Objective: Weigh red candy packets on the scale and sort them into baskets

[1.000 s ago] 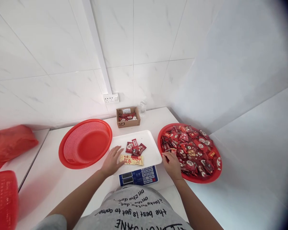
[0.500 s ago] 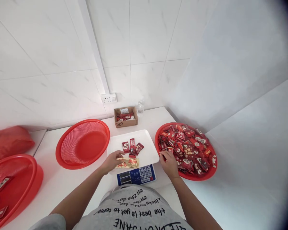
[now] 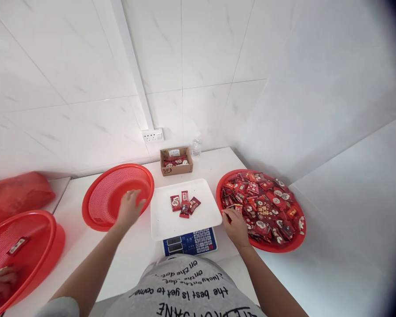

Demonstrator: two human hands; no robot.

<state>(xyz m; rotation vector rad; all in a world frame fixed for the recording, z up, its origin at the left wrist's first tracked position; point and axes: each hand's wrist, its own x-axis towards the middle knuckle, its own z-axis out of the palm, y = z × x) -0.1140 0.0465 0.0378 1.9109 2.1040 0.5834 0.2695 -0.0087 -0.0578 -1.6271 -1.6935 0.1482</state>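
Note:
My left hand (image 3: 131, 208) is over the right side of a red mesh basket (image 3: 95, 189), fingers and thumb apart, with nothing visible in it. My right hand (image 3: 235, 226) has its fingers curled at the gap between a white scale tray (image 3: 161, 220) and a red basket (image 3: 229, 174) heaped with red snack packets (image 3: 264, 207). Whatever those fingers grip, if anything, is hidden. On the tray lie several small red packets (image 3: 185, 209), grouped close together. Below the tray shows the scale's blue keypad panel (image 3: 188, 243).
Behind the tray stands a cardboard box (image 3: 176, 169) with red packets, beside a clear plastic bottle (image 3: 196, 147). At the lower left, another person's hand (image 3: 1, 284) reaches into a second red basket (image 3: 54, 246) holding packets. A red bag (image 3: 20, 193) lies behind it.
My left hand has moved left from the tray to the mesh basket. The gold packet it touched is gone from the tray. Another person's hand has appeared in the lower-left basket.

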